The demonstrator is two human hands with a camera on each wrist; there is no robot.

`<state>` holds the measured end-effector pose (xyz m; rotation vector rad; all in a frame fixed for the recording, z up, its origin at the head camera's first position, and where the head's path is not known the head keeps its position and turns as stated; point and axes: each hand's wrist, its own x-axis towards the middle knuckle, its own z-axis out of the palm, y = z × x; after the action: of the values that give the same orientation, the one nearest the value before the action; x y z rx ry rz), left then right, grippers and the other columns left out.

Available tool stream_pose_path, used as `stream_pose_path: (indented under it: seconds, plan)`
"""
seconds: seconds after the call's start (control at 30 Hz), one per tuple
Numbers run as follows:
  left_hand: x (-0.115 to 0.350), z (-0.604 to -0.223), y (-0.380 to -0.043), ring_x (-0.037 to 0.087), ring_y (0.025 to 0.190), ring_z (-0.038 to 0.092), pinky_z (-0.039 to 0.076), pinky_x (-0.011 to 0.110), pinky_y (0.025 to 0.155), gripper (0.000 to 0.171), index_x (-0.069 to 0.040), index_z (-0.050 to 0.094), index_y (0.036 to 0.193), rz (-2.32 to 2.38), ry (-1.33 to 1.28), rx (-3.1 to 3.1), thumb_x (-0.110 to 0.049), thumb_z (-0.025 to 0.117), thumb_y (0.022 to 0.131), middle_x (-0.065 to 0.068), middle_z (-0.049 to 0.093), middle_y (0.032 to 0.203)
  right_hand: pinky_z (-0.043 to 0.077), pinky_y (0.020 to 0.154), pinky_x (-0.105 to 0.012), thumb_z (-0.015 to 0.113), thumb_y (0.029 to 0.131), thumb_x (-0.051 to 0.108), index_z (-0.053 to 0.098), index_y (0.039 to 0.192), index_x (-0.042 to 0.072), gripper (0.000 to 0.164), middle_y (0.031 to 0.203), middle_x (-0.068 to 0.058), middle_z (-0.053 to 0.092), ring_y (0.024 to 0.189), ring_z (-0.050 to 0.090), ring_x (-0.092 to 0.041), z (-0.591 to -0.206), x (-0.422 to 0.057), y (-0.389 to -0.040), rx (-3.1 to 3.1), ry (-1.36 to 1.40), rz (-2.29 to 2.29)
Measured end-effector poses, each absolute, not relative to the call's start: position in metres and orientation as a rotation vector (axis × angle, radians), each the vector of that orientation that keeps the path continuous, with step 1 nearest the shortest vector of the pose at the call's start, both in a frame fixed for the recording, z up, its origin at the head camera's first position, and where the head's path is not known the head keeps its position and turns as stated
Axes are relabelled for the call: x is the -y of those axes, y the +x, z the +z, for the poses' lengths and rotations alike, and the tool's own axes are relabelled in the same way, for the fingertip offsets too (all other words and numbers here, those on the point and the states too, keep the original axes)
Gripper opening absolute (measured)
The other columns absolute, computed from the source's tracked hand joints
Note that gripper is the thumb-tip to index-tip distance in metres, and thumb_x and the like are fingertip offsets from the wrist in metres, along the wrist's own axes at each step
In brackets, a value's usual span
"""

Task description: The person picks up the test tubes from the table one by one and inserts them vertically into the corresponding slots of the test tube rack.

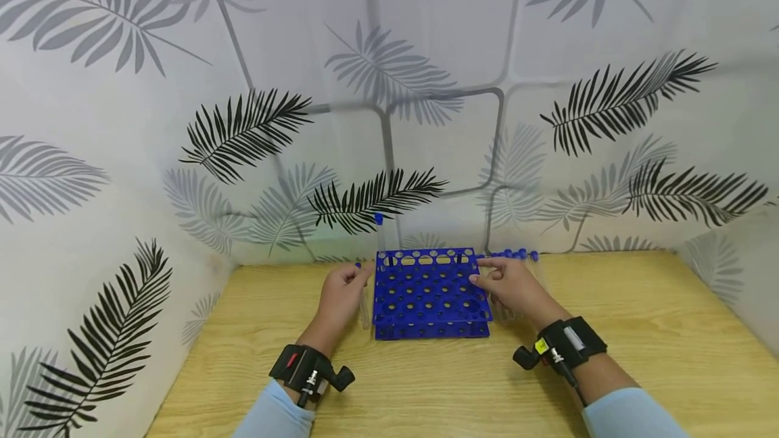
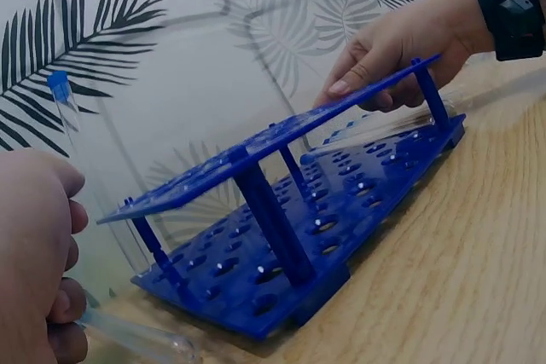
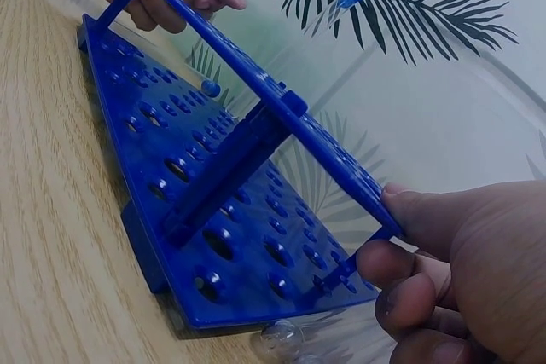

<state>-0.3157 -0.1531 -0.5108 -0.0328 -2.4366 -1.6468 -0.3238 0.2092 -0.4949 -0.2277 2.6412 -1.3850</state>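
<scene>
A blue test tube rack (image 1: 432, 293) stands on the table between both hands. In the right wrist view, my right hand (image 3: 461, 270) pinches a corner of its top plate between thumb and finger. At the rack's left rear side is my left hand (image 1: 342, 293), fingers (image 2: 70, 300) curled close to the top plate's corner; whether they pinch it is unclear. Partly behind that hand, a clear test tube (image 1: 365, 313) with a blue cap lies along the rack's left side. One blue-capped tube (image 2: 60, 91) stands upright at the rack's left rear corner.
Several clear tubes with blue caps (image 1: 522, 253) lie on the table behind and below the right hand. The wooden table (image 1: 426, 384) meets leaf-patterned wall coverings (image 1: 341, 147) at the back and sides.
</scene>
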Motion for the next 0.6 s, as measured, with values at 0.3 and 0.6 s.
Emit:
stream_pose_path:
  seconds: [0.3, 0.6]
  plan:
    - [0.158, -0.521, -0.312, 0.016, 0.069, 0.051, 0.048, 0.036, 0.079, 0.052, -0.007, 0.058, 0.070, -1.673, -0.042, 2.441, -0.030, 0.068, 0.115, -0.005, 0.043, 0.067, 0.042, 0.049, -0.031, 0.075, 0.113, 0.035, 0.054, 0.167, 0.003, 0.066, 0.066, 0.002, 0.060, 0.054, 0.057, -0.016, -0.495, -0.207, -0.324, -2.629, -0.217, -1.388]
    - [0.158, -0.527, -0.312, 0.018, 0.088, 0.068, 0.053, 0.040, 0.090, 0.050, -0.008, 0.064, 0.072, -1.649, -0.114, 2.505, -0.034, 0.071, 0.114, -0.003, 0.053, 0.069, 0.042, 0.052, -0.030, 0.075, 0.112, 0.035, 0.055, 0.166, 0.002, 0.066, 0.066, 0.004, 0.058, 0.057, 0.058, -0.016, -0.495, -0.210, -0.325, -2.652, -0.223, -1.364]
